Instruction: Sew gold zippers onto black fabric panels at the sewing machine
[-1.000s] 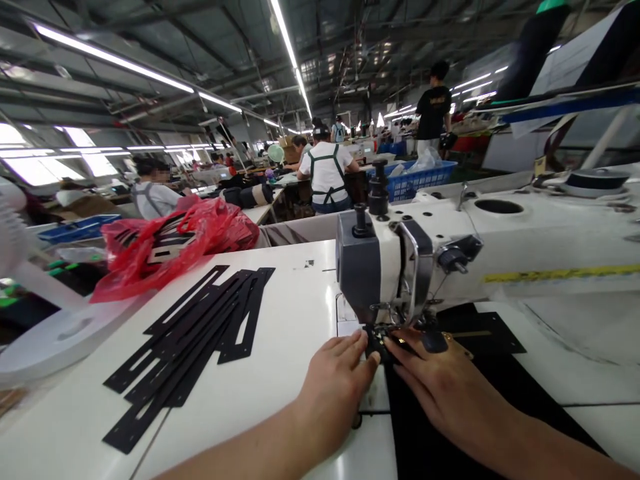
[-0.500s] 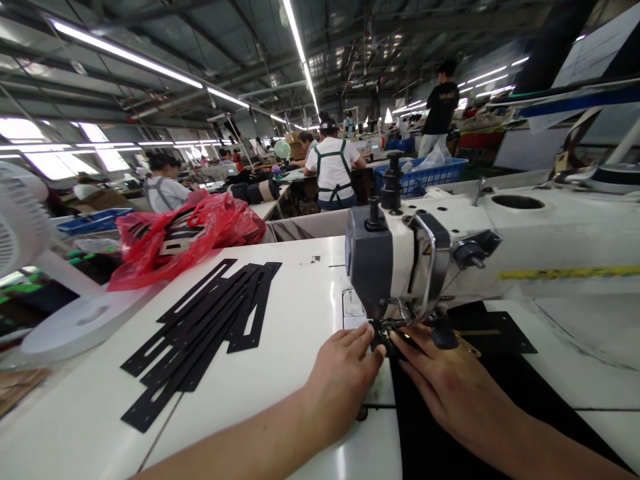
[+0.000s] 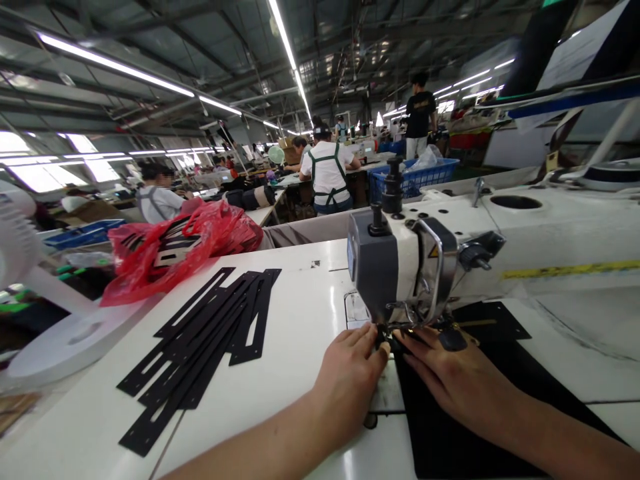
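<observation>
A black fabric panel (image 3: 465, 427) lies under the head of a white-and-grey sewing machine (image 3: 377, 267), its lower part spreading toward me. My left hand (image 3: 347, 373) is left of the needle area, thumb and fingers closed on the panel's edge. My right hand (image 3: 450, 367) lies on the panel right of the needle, fingers stretched out flat. The presser foot and the fingertips partly hide each other. Behind my right hand, a black strip (image 3: 493, 320) with a gold-coloured line down its middle shows beside the machine.
Several black slotted strips (image 3: 200, 347) lie overlapping on the white table (image 3: 285, 413), left of my hands. A red plastic bag (image 3: 220, 230) of cut pieces sits at the far edge beside a white fan (image 3: 50, 293). Co-workers sit beyond; a blue crate (image 3: 435, 175) stands behind the machine.
The view has shifted slightly. The black panel's lower edge has come into sight and its left edge has swung a little right. Both hands stay beside the needle.
</observation>
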The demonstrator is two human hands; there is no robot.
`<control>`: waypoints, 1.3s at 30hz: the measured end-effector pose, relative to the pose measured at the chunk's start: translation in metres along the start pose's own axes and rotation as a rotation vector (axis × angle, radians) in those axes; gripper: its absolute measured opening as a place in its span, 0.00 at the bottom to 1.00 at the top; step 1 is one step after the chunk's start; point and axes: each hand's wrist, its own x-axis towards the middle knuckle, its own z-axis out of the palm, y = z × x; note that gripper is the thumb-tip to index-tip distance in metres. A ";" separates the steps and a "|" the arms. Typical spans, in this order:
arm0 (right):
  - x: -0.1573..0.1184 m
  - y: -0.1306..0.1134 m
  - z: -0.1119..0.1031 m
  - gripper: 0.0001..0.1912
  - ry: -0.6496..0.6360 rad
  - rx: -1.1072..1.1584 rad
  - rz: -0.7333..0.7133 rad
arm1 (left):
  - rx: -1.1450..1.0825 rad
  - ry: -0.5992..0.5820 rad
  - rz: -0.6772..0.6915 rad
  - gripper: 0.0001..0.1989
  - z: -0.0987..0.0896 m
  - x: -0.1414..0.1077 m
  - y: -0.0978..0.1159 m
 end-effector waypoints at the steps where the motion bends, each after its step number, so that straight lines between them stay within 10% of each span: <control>1: 0.000 0.000 -0.001 0.14 -0.004 -0.003 -0.001 | -0.002 -0.004 -0.002 0.09 0.000 0.000 0.000; 31: -0.002 0.004 0.013 0.14 0.068 -0.053 -0.018 | -0.164 0.112 -0.061 0.08 0.001 0.005 -0.001; 39: -0.035 -0.008 0.010 0.29 0.200 -0.349 -0.013 | -0.709 0.150 -0.384 0.13 -0.016 -0.019 0.018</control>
